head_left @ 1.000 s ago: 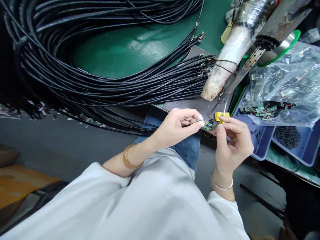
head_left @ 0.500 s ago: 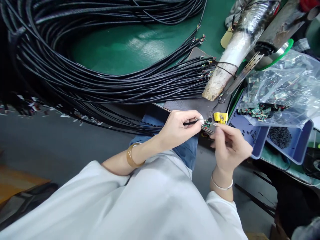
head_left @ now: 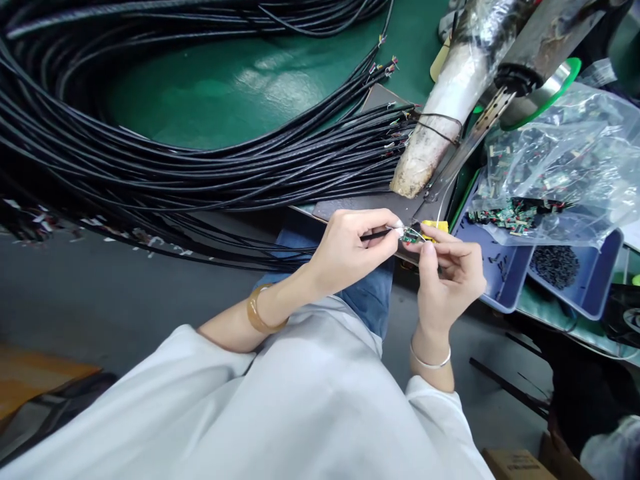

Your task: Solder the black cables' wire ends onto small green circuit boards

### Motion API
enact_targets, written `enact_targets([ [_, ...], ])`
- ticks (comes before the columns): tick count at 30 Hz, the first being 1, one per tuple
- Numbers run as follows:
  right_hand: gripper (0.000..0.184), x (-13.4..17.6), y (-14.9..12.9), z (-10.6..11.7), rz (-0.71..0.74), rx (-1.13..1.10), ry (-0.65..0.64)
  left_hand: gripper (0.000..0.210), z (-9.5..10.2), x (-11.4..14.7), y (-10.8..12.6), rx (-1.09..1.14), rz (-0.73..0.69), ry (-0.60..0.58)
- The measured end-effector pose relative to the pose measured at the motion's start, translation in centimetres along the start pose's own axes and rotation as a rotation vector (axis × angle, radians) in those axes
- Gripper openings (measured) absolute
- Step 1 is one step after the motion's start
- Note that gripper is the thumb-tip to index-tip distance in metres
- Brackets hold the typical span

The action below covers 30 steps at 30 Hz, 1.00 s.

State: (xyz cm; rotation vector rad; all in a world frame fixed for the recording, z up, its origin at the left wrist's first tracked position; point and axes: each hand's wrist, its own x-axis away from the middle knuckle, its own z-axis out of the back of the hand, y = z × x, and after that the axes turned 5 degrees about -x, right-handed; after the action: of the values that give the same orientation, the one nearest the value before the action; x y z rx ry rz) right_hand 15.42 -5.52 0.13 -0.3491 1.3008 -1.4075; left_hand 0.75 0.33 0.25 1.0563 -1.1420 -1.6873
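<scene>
"Green bench (head_left: 270, 83), heaped black cables (head_left: 225, 167). Any readable writing?"
"Brown cardboard box (head_left: 517, 465): print too small."
"Each grip?"
"Left hand (head_left: 353, 245) pinches one slim black cable (head_left: 374, 235), small green circuit board (head_left: 411, 236) at its fingertips; right hand (head_left: 453, 267) grasps a thin pale wire (head_left: 415, 231) beside it."

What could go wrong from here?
1. The soldering iron, if hot, could burn the right hand, which is close below its tip.
2. The left hand grips a black cable by the small green circuit board; a slip might strain the wiring.
3. The plastic bag overlaps the blue trays; shifting it might spill parts.
</scene>
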Motion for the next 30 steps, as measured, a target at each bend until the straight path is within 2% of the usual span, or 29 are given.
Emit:
enact_targets([
  [5, 0.009, -0.5, 0.2, -0.1, 0.047, 0.017, 0.009, 0.014, 0.1, -0.5, 0.1, -0.024, -0.006, -0.002],
  [11, 0.007, -0.9, -0.1, -0.1, 0.085, 0.07, 0.012, 0.014, 0.3, -0.7, 0.2, -0.095, -0.122, 0.042],
  [18, 0.01, -1.8, -0.5, -0.2, 0.268, 0.245, -0.022, 0.014, 0.6, -0.7, 0.3, -0.113, -0.138, 0.028],
  [24, 0.014, -1.3, -1.0, -0.2, 0.346, 0.336, 0.009, 0.014, 0.6, -0.8, 0.6, -0.037, -0.062, 0.004],
  [30, 0.013, -1.0, -0.6, 0.2, 0.326, 0.319, -0.033, 0.013, 0.6, -0.9, 0.3, 0.014, 0.065, -0.08],
])
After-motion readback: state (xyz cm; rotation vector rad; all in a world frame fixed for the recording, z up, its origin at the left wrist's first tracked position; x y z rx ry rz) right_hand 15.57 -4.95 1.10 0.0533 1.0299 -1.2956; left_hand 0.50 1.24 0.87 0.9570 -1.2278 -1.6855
